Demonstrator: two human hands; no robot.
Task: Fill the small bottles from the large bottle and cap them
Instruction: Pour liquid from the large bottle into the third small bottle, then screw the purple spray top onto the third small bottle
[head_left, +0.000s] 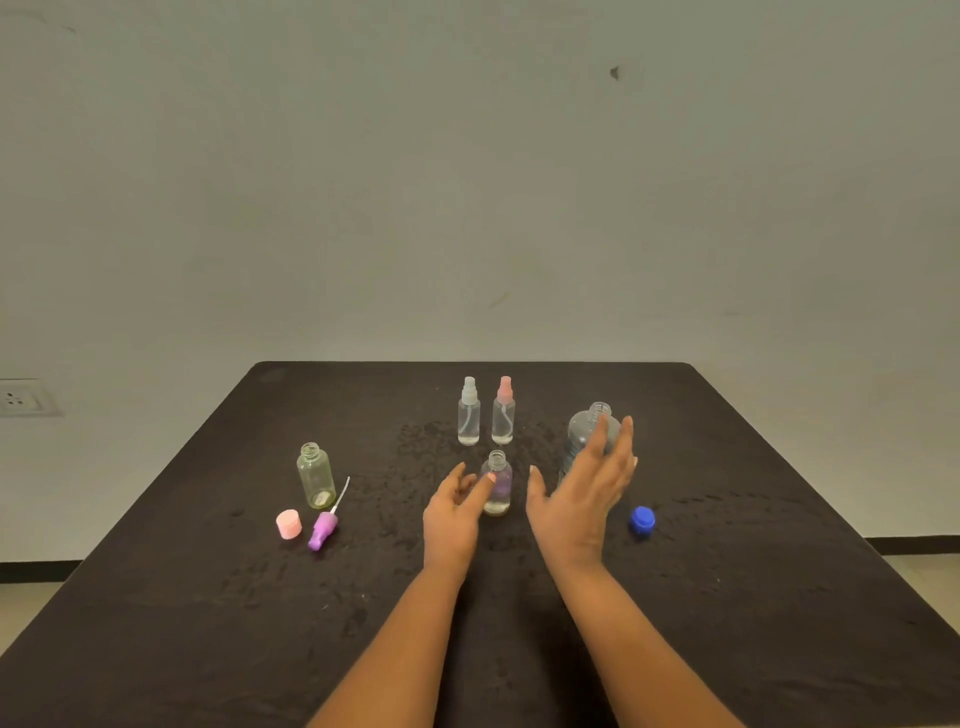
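An uncapped small clear bottle (497, 486) with liquid in it stands at the table's middle. My left hand (454, 512) is beside it with fingers apart, a fingertip at its side. My right hand (582, 493) is spread open in front of the large uncapped bottle (589, 428), hiding its lower part; I cannot tell if it touches. Two capped spray bottles, one white-topped (468, 413) and one pink-topped (503, 412), stand behind. An empty greenish bottle (315, 475) stands at the left, with a purple spray top (324, 527) and a pink cap (289, 524) lying near it.
A blue cap (642, 520) lies right of my right hand. The dark table (208, 623) shows wet spots around the bottles. A pale wall rises behind, with a wall socket (21, 397) at far left.
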